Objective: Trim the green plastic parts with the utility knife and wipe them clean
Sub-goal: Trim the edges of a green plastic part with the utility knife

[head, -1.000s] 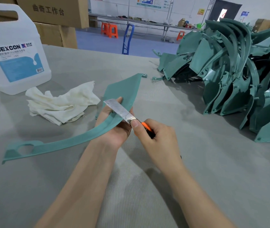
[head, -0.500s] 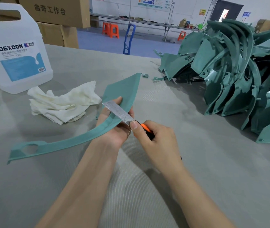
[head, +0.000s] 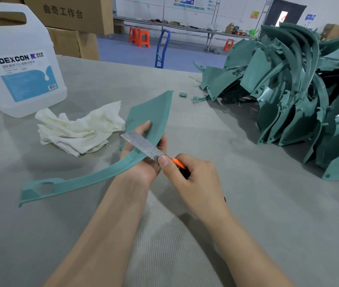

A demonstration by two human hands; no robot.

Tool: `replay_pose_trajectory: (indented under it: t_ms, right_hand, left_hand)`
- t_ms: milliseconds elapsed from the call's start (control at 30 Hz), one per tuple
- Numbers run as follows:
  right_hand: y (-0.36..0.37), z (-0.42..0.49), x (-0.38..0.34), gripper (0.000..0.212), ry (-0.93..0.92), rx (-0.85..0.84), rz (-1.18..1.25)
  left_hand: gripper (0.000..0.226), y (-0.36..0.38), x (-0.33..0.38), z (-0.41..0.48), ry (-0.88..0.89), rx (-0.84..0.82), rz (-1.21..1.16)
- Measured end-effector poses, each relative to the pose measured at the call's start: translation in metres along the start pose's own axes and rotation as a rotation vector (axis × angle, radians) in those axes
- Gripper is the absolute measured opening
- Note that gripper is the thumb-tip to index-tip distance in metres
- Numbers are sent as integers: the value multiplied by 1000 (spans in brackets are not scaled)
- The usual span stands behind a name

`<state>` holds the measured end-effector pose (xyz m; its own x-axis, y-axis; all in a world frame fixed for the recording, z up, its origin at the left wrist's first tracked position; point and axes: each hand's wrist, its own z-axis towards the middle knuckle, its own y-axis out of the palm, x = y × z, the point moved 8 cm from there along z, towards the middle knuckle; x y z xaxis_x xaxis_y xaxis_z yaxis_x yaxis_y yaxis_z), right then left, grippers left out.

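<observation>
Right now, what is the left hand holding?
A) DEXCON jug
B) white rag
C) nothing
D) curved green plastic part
D: the left hand grips the curved green plastic part at its bend, while the right hand holds the utility knife at its edge.

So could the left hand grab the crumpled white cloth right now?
Probably not yet: the left hand grips the curved green plastic part. The crumpled white cloth lies close beside it, nothing between, so letting go would free it.
</observation>
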<state>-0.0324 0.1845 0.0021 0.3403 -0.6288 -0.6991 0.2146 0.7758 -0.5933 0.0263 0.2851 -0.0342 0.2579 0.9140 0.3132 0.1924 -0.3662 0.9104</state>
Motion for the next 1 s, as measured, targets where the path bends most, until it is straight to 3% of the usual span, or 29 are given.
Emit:
replay_pose_trajectory:
  t_ms: [200,300,367,400,467,533,567,700,867,933,1000]
  right_hand:
    - [10,-7,-14,59,-96,-71,51]
    - [22,-15,-30,57,-224,-276,121]
    - [25,-18,-34,55,-215,-416,231]
    - [17,-12,-30,49,-152,-385,305]
    - [-17,8,-3,42,72,-129,408]
    - [-54,21,36,40,280,130,296]
    - [-67,24,54,37,357,176,152]
    - [-57,18,107,32,534,-63,-389]
    - [-41,16,105,38,522,-171,-624]
    - [-40,16,95,43,484,-135,-627]
    - [-46,18,69,39,356,63,-366]
  left_hand:
    - [7,4,3,-1,54,50,0]
    - [7,8,2,-4,31,31,29]
    - [6,8,2,-6,48,50,38]
    - [11,8,2,-7,63,57,44]
    - [15,9,4,-9,93,45,35]
    - [12,11,4,-11,103,31,21]
    - [12,13,4,-11,102,16,28]
    - [13,23,0,-14,79,-61,62]
    - [11,27,-2,-17,75,-88,135]
    - [18,28,-1,-18,95,-77,204]
    - [32,28,1,-18,138,-65,273]
